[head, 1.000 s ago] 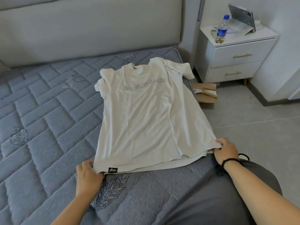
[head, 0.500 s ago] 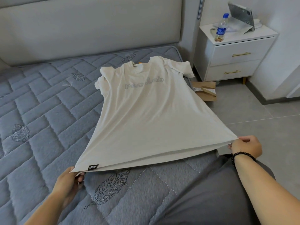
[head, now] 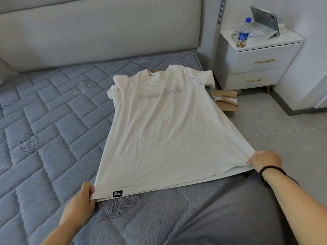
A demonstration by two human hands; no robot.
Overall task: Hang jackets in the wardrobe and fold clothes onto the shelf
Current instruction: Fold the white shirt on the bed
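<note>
Pinching T-shirt point(head: 164, 138) hem corners, hands point(head: 83, 198) spread

We are in a bedroom in a home. We see a big bed with a gray quilted mattress point(head: 53, 129) and a soft padded headboard point(head: 106, 32). Beside the bed stands a small white nightstand point(head: 261, 68) with two drawers and gold handles. A water bottle point(head: 243, 33) stands on top. The floor point(head: 292, 138) has gray tiles.
</note>
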